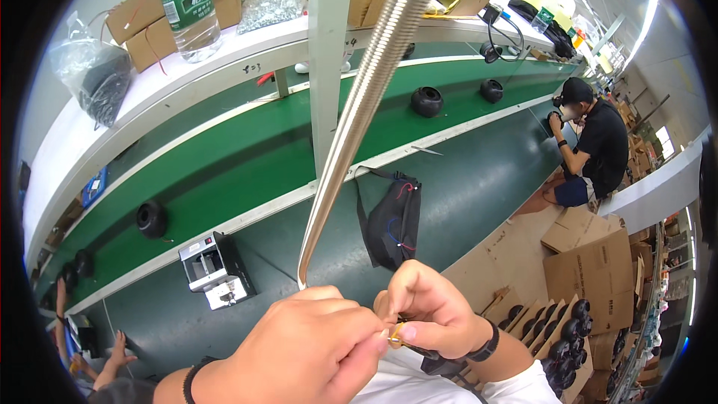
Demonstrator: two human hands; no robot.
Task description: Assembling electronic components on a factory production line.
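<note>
My left hand [310, 340] and my right hand [441, 318] meet at the near edge of the dark green bench. Between their pinched fingertips is a small yellow piece [397, 331], thin like a wire end; its exact kind is too small to tell. A dark part shows below my right fingers, mostly hidden. Just beyond my left hand ends a ribbed metal hose [351, 127] that slants down from above. A black bag [395, 221] with red and blue wires on it lies past my right hand. Left of the hose stands a small black-and-white bench machine [217, 269].
Round black housings, one here [427, 102], sit along the green conveyor belt [247, 161]. Above it, a white shelf [247, 67] bears a water bottle [188, 11] and bags of small parts. A co-worker [594, 138] sits at far right; another person's hands [112, 359] show at left. Cardboard boxes [591, 277] stand at right.
</note>
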